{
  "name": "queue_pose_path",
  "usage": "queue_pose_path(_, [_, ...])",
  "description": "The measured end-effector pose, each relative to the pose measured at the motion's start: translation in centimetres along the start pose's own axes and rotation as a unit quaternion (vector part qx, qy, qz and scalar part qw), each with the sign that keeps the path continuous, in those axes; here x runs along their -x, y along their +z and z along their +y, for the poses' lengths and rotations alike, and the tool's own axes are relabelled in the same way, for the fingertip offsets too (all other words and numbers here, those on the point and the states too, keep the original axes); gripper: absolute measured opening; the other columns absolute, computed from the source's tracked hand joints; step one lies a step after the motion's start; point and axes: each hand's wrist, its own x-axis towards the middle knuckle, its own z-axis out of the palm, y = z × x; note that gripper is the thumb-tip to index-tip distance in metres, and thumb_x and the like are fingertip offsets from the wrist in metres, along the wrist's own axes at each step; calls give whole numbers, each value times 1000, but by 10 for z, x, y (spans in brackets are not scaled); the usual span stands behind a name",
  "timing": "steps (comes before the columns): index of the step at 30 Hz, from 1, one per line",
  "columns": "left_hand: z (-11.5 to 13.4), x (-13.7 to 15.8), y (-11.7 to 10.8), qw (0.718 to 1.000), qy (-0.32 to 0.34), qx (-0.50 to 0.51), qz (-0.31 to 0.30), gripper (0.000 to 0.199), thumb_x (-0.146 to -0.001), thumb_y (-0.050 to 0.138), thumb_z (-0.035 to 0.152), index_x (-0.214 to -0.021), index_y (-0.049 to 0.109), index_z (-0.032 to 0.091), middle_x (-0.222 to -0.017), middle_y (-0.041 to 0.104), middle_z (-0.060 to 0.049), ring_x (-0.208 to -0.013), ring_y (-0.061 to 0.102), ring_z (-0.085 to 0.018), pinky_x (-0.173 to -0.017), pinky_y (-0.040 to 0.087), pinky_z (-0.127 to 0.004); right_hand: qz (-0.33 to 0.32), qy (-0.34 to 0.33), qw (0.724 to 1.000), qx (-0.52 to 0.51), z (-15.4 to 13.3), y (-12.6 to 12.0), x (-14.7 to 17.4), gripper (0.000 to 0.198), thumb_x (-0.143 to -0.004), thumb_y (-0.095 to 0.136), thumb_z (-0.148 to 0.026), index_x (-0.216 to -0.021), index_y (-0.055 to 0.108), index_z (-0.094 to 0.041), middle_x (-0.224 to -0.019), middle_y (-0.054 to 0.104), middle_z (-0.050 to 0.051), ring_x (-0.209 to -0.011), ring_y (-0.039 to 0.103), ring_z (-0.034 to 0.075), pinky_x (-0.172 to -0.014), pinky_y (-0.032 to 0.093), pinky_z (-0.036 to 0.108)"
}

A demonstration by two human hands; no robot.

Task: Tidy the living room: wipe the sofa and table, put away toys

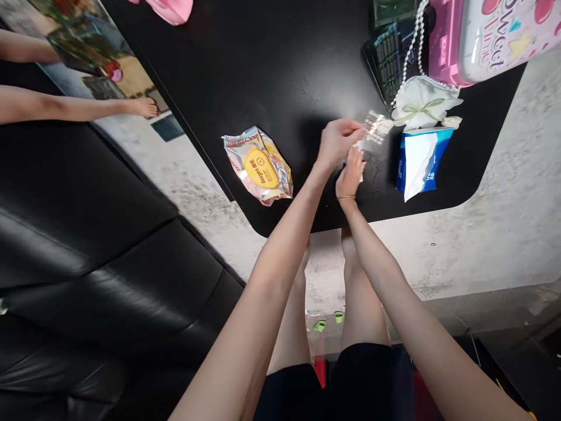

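My left hand is over the black table, its thumb and fingers pinched together. At its fingertips is a small piece covered in rows of white pearl-like beads, possibly a hair clip; its exact kind is unclear. My right hand, with a thin gold bracelet at the wrist, lies just below, fingers stretched out. Under and beside it shows a bit of a white sheet, mostly hidden. Right of the beaded piece sits a pale fabric pouch with a green bow and a bead strap.
A blue tissue pack stands at the right, a tissue sticking out. At left lies a wet-wipes pack with a yellow lid. A pink case and a dark palette-like tray are behind. Another person's leg rests beyond the table, near a black sofa.
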Motion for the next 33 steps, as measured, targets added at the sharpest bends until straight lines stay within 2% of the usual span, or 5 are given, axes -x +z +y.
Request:
queue_pose_path(5, [13,37,-35,976,26,-180,118,43,-84,74,30,-124,64,19,-141,60,-13,-138,50,-27,-120,32,-44,-105,-120,985,-70,-5,-12,65,61,-91,23,-7,-142,55,-13,-151,51,12,-151,31,17,-127,17,50])
queue_pose_path(13, [-61,148,-133,798,-299,-266,451,89,-67,86,39,-138,36,20,-151,39,-24,-145,36,-38,-116,31,-57,60,115,992,-4,42,-56,130,64,-95,21,-18,-157,32,-14,-162,33,17,-157,13,25,-121,13,65])
queue_pose_path(21, [-93,146,-205,939,-182,-136,257,35,-81,69,47,-69,50,21,-77,60,-3,-94,64,-24,-89,52,-36,47,250,967,-30,-36,36,147,72,-86,23,-8,-158,31,-10,-166,24,16,-158,4,23,-123,4,62])
queue_pose_path(28, [-45,164,-259,982,15,122,144,47,-79,69,67,-90,62,22,-95,69,-2,-96,68,-18,-90,55,-32,53,225,963,-141,-173,128,184,62,-93,25,-11,-154,37,-5,-161,35,17,-156,15,25,-124,12,60])
queue_pose_path(33, [-5,156,-267,984,40,145,91,45,-81,71,64,-102,64,25,-115,70,-4,-119,64,-22,-105,51,-37,223,279,910,-213,-182,105,192,63,-99,11,-18,-160,23,-6,-164,26,17,-157,16,21,-126,19,53])
